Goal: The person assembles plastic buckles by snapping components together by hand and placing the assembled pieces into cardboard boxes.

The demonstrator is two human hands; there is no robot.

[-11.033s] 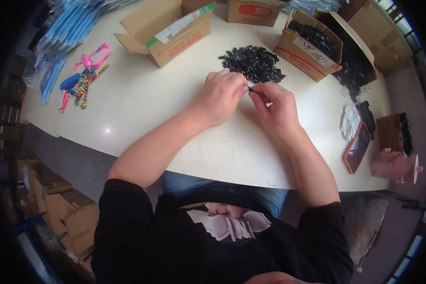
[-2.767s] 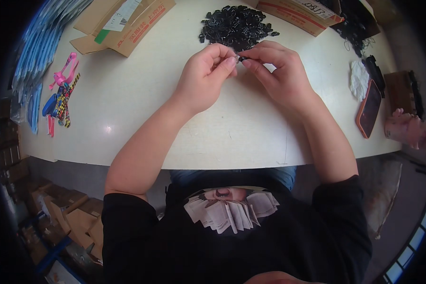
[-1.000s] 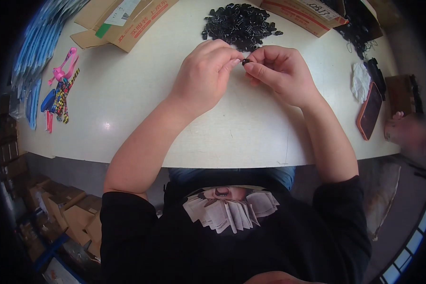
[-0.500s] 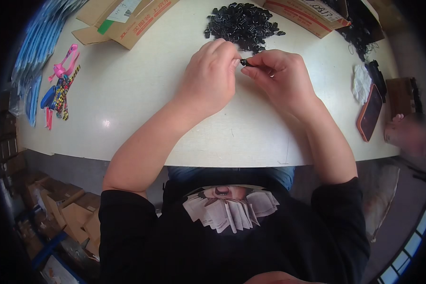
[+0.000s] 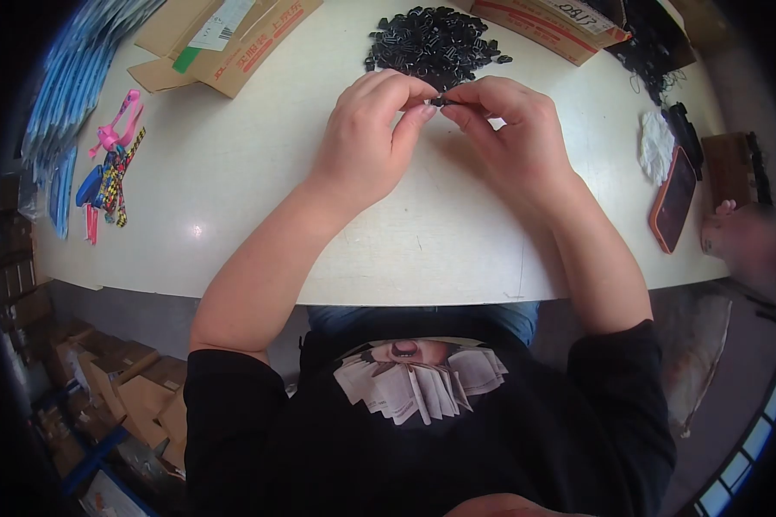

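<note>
Between my two hands, over the white table, is a small black piece, too small to tell its exact kind. My left hand pinches its left end between thumb and forefinger. From the other side, the thumb and fingers of my right hand grip it too. Just beyond my fingertips lies a heap of small black plastic pieces, some with pale edges. The fingers partly cover the held piece.
Open cardboard boxes stand at the back left and right. Blue plastic packets and colourful straps lie left. At right are an orange-edged phone, a crumpled white tissue, black cords and another person.
My left hand has turned so its thumb and forefinger show, now pinching the black piece. Both hands have shifted slightly away from me, and the view has moved a little.
</note>
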